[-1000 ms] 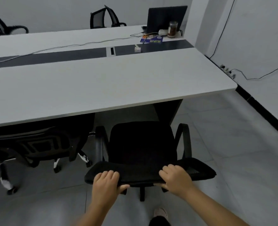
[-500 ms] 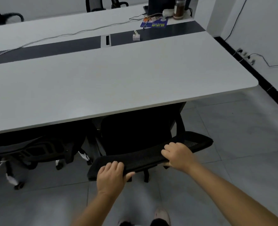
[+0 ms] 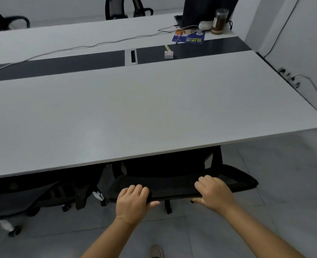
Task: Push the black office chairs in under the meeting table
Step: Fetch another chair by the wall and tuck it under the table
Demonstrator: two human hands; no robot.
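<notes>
Left hand (image 3: 133, 201) and right hand (image 3: 214, 194) both curled over top edge of black mesh-backed office chair (image 3: 181, 185), seat tucked under long white meeting surface (image 3: 135, 112). Probably light on castors, mesh soft; rigid top rail best hold.

Chair tucked under the near edge of the meeting table (image 3: 135, 112)

Its backrest (image 3: 181, 185) juts out before the table edge, left hand (image 3: 133, 202) and right hand (image 3: 215, 192) on its top; a second chair (image 3: 42, 194) sits under the table to the left; laptop (image 3: 208, 10), jar (image 3: 220, 21) and booklet (image 3: 189, 37) lie at the far right corner; two chairs (image 3: 127, 8) stand behind the table.
</notes>
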